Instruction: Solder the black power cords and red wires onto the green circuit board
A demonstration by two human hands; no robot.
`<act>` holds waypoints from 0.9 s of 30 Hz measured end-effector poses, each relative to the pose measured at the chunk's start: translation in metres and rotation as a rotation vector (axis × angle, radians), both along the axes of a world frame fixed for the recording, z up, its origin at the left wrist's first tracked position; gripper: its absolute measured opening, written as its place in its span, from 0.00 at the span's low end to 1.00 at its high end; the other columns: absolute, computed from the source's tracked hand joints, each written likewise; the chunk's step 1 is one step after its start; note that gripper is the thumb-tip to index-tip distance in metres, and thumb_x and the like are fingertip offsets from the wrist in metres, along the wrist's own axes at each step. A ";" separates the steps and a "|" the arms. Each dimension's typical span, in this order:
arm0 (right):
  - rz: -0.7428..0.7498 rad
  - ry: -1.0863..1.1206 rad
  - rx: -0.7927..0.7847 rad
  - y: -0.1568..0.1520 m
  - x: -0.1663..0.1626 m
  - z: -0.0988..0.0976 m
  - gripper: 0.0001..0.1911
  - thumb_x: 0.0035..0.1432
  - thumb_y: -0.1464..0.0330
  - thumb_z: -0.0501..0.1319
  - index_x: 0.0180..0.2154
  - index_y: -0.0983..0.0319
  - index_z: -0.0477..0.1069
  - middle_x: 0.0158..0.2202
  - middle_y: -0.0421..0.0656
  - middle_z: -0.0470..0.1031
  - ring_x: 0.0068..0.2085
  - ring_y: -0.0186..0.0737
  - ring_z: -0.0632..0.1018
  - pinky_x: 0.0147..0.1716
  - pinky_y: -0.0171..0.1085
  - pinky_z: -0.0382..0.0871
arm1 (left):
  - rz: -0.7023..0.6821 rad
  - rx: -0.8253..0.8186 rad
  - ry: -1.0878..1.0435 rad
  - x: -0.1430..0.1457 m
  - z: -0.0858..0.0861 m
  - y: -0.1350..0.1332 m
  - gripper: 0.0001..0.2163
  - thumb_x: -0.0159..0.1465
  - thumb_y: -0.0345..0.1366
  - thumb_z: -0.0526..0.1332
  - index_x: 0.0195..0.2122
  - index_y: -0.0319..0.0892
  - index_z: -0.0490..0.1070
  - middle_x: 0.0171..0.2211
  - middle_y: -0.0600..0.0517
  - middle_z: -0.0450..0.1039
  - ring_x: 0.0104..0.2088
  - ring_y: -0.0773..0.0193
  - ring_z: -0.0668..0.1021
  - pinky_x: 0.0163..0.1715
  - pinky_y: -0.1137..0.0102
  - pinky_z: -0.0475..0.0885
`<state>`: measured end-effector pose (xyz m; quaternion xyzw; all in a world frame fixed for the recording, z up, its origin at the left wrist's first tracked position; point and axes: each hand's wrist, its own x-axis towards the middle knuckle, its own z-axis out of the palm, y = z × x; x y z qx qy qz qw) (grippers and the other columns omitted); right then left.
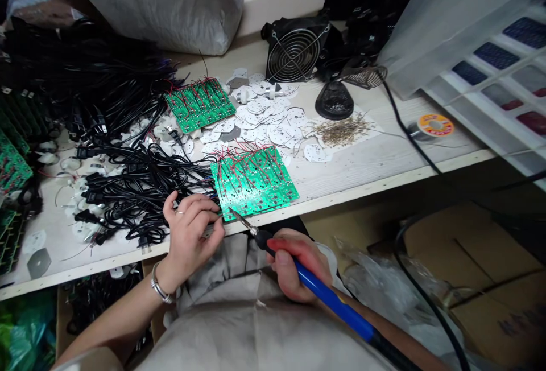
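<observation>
My right hand (298, 266) is closed round the blue handle of a soldering iron (330, 294). The iron's metal tip rests at the lower left part of a green circuit board (256, 180), which lies by the table's front edge with thin red wires rising from it. At the board's lower left corner is my left hand (194, 234), fingers curled and the thumb close to the index finger; what they pinch, if anything, is hidden. Black power cords (149, 180) with plugs lie bundled just beyond and left of that hand. A second green board (200, 104) sits farther back on white discs.
White round plates (273, 115) cover the middle of the table. Behind stand a fan (294, 49) and a soldering iron stand (335, 101). Clipped leads (341, 131) and a solder spool (433, 126) lie right, near plastic drawers (490, 75). A black cable (401, 115) crosses the front edge.
</observation>
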<state>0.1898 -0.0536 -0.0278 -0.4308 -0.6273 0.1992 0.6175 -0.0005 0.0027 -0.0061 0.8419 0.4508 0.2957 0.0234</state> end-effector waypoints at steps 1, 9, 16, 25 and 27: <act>-0.002 0.004 0.002 0.000 0.000 -0.001 0.10 0.56 0.76 0.54 0.39 0.61 0.69 0.20 0.37 0.70 0.19 0.32 0.73 0.20 0.32 0.70 | 0.001 -0.003 0.002 0.000 0.000 0.000 0.06 0.59 0.29 0.61 0.26 0.43 0.67 0.30 0.55 0.76 0.40 0.61 0.76 0.58 0.51 0.50; -0.016 0.046 -0.027 -0.003 0.000 -0.006 0.11 0.56 0.76 0.55 0.40 0.59 0.69 0.21 0.37 0.70 0.20 0.34 0.73 0.19 0.34 0.70 | -0.006 0.004 -0.003 0.001 0.001 0.000 0.06 0.58 0.29 0.62 0.26 0.43 0.66 0.29 0.55 0.75 0.39 0.61 0.76 0.58 0.51 0.50; -0.009 0.045 -0.036 -0.003 0.001 -0.005 0.10 0.56 0.76 0.55 0.39 0.60 0.69 0.21 0.37 0.69 0.20 0.33 0.73 0.20 0.33 0.70 | -0.006 -0.005 0.005 0.000 0.001 0.001 0.06 0.58 0.29 0.62 0.26 0.43 0.66 0.30 0.55 0.75 0.39 0.61 0.76 0.58 0.51 0.50; -0.030 0.061 -0.071 -0.006 -0.001 -0.010 0.10 0.58 0.75 0.54 0.41 0.58 0.69 0.22 0.36 0.69 0.22 0.35 0.74 0.18 0.35 0.70 | -0.005 0.015 0.003 0.001 0.001 0.002 0.05 0.58 0.29 0.62 0.26 0.44 0.67 0.29 0.56 0.75 0.39 0.62 0.76 0.58 0.52 0.50; -0.027 0.066 -0.070 -0.007 -0.001 -0.010 0.11 0.59 0.74 0.54 0.41 0.57 0.69 0.22 0.37 0.69 0.23 0.35 0.75 0.19 0.35 0.70 | -0.009 0.015 0.003 0.000 0.001 0.002 0.05 0.58 0.29 0.62 0.26 0.44 0.67 0.29 0.56 0.75 0.39 0.61 0.76 0.58 0.52 0.50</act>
